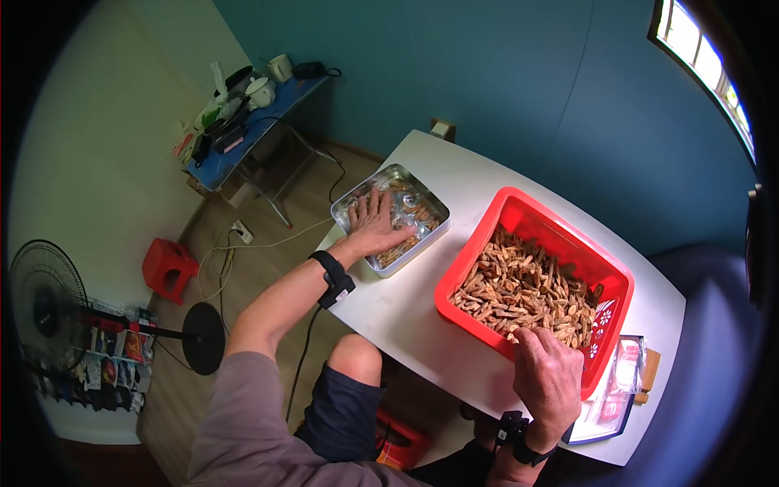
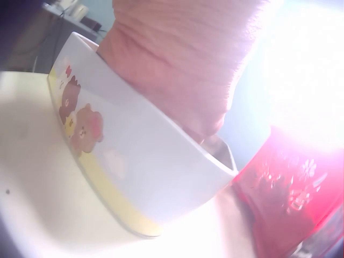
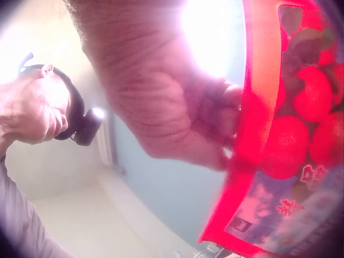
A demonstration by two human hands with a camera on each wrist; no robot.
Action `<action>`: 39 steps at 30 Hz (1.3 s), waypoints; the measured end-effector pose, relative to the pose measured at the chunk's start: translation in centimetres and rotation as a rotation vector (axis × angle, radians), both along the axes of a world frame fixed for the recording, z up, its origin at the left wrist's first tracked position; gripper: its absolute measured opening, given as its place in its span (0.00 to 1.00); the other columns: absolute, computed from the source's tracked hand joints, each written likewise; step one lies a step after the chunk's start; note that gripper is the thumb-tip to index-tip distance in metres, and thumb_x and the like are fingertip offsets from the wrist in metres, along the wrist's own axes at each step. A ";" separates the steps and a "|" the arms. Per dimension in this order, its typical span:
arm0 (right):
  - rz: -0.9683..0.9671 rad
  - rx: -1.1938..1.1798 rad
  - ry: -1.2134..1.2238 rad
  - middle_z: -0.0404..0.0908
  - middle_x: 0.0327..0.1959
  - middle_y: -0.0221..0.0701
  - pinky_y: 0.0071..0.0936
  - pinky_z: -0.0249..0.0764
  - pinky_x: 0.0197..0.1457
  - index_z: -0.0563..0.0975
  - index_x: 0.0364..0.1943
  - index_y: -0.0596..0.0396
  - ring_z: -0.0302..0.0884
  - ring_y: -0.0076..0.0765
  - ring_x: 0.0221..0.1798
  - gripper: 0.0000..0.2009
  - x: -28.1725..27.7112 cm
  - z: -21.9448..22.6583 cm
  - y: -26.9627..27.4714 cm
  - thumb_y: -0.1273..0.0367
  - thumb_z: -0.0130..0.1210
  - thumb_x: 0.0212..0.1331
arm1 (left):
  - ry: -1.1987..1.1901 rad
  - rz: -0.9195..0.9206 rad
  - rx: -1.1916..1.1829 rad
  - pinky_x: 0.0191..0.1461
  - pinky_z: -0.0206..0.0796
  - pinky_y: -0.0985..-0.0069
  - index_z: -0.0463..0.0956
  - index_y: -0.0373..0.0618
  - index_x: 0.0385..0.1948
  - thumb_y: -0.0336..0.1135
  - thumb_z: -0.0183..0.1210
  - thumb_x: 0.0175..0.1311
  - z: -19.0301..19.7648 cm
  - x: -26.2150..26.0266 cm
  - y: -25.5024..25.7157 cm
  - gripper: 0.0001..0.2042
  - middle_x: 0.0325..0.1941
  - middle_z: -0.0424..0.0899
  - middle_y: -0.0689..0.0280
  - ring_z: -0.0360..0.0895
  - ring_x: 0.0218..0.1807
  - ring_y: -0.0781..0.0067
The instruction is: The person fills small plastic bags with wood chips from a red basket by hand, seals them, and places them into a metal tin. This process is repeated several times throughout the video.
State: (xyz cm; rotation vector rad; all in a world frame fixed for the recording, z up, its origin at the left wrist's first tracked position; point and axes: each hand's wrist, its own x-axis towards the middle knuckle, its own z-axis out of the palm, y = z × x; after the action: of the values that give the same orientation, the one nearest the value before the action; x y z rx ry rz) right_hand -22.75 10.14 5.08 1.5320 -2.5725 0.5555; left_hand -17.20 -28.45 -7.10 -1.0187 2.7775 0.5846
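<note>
My left hand [image 1: 375,227] lies with its fingers spread inside a metal tin [image 1: 438,230], touching clear plastic packets [image 1: 403,213] among brown dried slices. In the left wrist view, the tin [image 2: 134,156] shows a pale side with cartoon bears, and its wall hides the fingers of my left hand [image 2: 172,64]. A red basket [image 1: 479,243] holds a heap of dried slices [image 1: 527,284]. Over its near rim, my right hand [image 1: 548,377] has curled fingers pinching a small pale slice [image 1: 513,337]. The right wrist view shows my right hand [image 3: 166,102] close against the basket's red side [image 3: 258,107].
Both containers stand on a white table [image 1: 406,325]. Plastic packets [image 1: 625,365] lie on a tray right of the basket. Behind at left is a cluttered blue side table [image 1: 280,101]; a red stool [image 1: 169,270] and a fan [image 1: 49,288] stand on the floor, with cables.
</note>
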 end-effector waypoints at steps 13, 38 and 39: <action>-0.010 0.011 0.031 0.80 0.32 0.34 0.38 0.74 0.29 0.80 0.42 0.51 0.81 0.42 0.30 0.13 0.1 0.0 -0.1 0.76 0.60 0.50 | 1.210 -0.151 0.203 0.77 0.45 0.50 0.66 0.35 0.62 0.40 0.61 0.58 9.7 6.5 14.4 0.30 0.70 0.64 0.44 0.56 0.74 0.40; -0.346 -0.311 0.275 0.80 0.25 0.33 0.31 0.73 0.25 0.81 0.37 0.56 0.80 0.39 0.23 0.12 -1.1 1.0 1.1 0.78 0.64 0.46 | 1.469 -0.018 1.109 0.43 0.75 0.74 0.65 0.34 0.60 0.26 0.52 0.63 10.8 -0.6 17.4 0.22 0.57 0.77 0.49 0.81 0.42 0.69; -0.433 -0.408 0.416 0.81 0.23 0.37 0.29 0.74 0.25 0.82 0.38 0.59 0.81 0.40 0.23 0.14 -0.3 1.9 1.5 0.80 0.65 0.42 | 1.453 0.004 1.126 0.42 0.74 0.74 0.64 0.33 0.60 0.24 0.52 0.62 10.9 -0.5 17.6 0.22 0.56 0.77 0.48 0.81 0.41 0.69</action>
State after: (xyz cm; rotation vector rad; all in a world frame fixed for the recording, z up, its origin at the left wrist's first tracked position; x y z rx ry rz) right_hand -23.05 11.63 6.97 0.8224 -2.1933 0.5850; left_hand -17.71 -10.84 3.84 -0.2282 2.1203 3.2792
